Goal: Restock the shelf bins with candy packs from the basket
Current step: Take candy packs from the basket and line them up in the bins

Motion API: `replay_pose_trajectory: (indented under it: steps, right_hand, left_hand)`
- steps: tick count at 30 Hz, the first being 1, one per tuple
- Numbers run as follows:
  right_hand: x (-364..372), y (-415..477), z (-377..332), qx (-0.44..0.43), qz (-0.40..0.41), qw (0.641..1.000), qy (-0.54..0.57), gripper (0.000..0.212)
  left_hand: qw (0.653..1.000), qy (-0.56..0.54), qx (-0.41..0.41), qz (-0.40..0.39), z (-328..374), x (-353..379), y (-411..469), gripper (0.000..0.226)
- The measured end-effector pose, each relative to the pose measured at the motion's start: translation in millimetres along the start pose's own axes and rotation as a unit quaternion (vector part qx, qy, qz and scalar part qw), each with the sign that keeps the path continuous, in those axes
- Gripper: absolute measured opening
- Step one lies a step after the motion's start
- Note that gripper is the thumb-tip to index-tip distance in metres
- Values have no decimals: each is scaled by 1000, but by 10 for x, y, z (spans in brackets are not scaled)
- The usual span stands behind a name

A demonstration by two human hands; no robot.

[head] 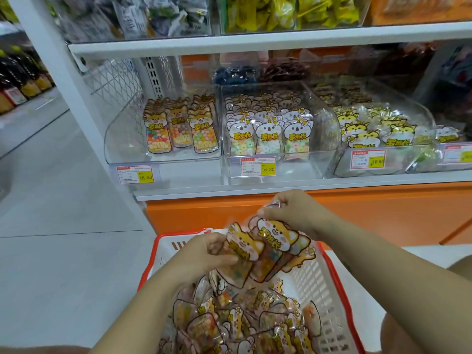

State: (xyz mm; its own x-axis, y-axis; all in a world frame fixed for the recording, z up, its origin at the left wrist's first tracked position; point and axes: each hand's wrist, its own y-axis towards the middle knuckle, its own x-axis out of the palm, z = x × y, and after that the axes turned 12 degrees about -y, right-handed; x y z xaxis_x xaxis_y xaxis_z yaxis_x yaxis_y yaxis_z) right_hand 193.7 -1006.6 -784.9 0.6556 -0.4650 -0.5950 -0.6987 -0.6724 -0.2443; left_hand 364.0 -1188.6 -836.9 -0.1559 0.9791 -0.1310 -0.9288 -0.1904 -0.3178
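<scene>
A white basket with a red rim [329,284] stands below the shelf, filled with several candy packs [255,318]. Above it my left hand [204,254] grips one shiba-dog candy pack [242,249] by its left side. My right hand [288,213] pinches the tops of a small fan of the same packs [275,241]. On the shelf, the left clear bin [120,139] holds upright shiba packs [178,126] only in its right part. The middle bin [324,129] is packed with koala packs [270,134].
A third bin [421,123] at the right holds cat-printed packs lying loose. Price tags [258,166] hang on the bin fronts. An orange cabinet front [383,213] runs under the shelf. A white upright post [76,98] stands left of the bins, with grey floor beyond it.
</scene>
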Motion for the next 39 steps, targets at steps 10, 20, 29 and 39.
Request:
replay_pose_trajectory:
  steps: [10, 20, 29, 39]
  right_hand:
    - [38, -35, -61, 58, -56, 993, 84, 63]
    - [-151, -44, -89, 77, -100, 940, 316, 27]
    - [-121, 22, 44, 140, 61, 916, 371, 23]
    - [-350, -159, -108, 51, 385, 870, 304, 8]
  left_hand:
    - [996, -77, 23, 46, -47, 36, 1, 27]
    - [969, -234, -13, 73, -135, -13, 19, 27]
    - [899, -429, -13, 82, -143, -89, 16, 44]
    - [846, -523, -11, 109, -90, -32, -10, 41]
